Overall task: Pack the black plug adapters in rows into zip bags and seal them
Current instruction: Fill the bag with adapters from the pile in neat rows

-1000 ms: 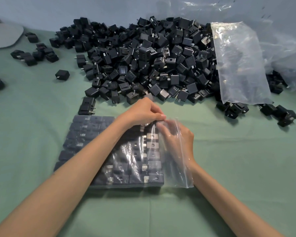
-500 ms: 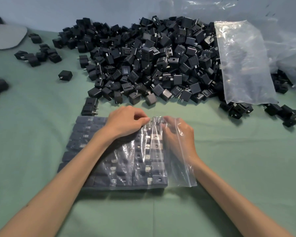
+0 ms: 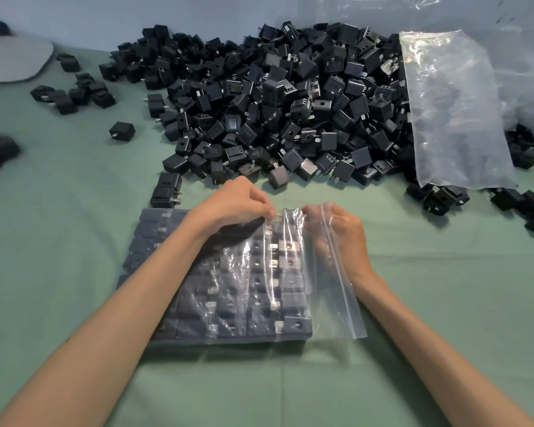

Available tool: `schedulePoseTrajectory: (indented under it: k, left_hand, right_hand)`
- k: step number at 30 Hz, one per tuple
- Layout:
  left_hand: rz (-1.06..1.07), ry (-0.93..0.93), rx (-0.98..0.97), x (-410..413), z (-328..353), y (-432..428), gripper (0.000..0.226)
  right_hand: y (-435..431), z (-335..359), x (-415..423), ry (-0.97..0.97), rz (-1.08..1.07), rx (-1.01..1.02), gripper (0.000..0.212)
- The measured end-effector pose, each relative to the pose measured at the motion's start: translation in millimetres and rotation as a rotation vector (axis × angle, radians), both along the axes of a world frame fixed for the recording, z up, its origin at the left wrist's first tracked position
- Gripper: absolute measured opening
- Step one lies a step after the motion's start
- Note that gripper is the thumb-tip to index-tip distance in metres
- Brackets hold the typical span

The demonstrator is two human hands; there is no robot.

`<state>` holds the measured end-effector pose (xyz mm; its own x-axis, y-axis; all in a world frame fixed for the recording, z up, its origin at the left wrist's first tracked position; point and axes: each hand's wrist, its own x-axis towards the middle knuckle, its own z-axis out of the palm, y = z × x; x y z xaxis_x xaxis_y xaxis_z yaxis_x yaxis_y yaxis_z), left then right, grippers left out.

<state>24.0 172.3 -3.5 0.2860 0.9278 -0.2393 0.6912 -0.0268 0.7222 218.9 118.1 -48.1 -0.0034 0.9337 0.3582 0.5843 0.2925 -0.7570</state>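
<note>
Left hand (image 3: 238, 201) pinching zip bag (image 3: 293, 266) top edge | right hand (image 3: 342, 232) inside mouth (grip unclear) | adapters (image 3: 225, 291) rowed beneath my wrists — keep flat, then press zip strip (image 3: 341, 272)

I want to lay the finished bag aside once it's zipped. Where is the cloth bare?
Bare cloth lies right of the zip bag, below the stack of empty bags, and left of the zip bag, below the stray adapter. Behind both hands it is crowded: the adapter pile reaches almost to the bag.
</note>
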Motion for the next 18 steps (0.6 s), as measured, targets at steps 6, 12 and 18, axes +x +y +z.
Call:
schedulePoseTrajectory:
  k: [6, 12, 18]
  left_hand:
    - [0.013, 0.068, 0.139, 4.4, -6.4, -2.0, 0.017]
    - [-0.082, 0.034, 0.148, -0.4, -5.0, -1.6, 0.025]
    - [-0.193, -0.005, 0.135, 2.3, -5.0, -5.6, 0.018]
  right_hand:
    - [11.8, 6.9, 7.5, -0.067, -0.169, 0.019, 0.058]
    - [40.0, 22.3, 28.9, -0.112, 0.545, -0.346, 0.043]
    - [39.2, 16.8, 36.5, 0.165, 0.657, -0.460, 0.042]
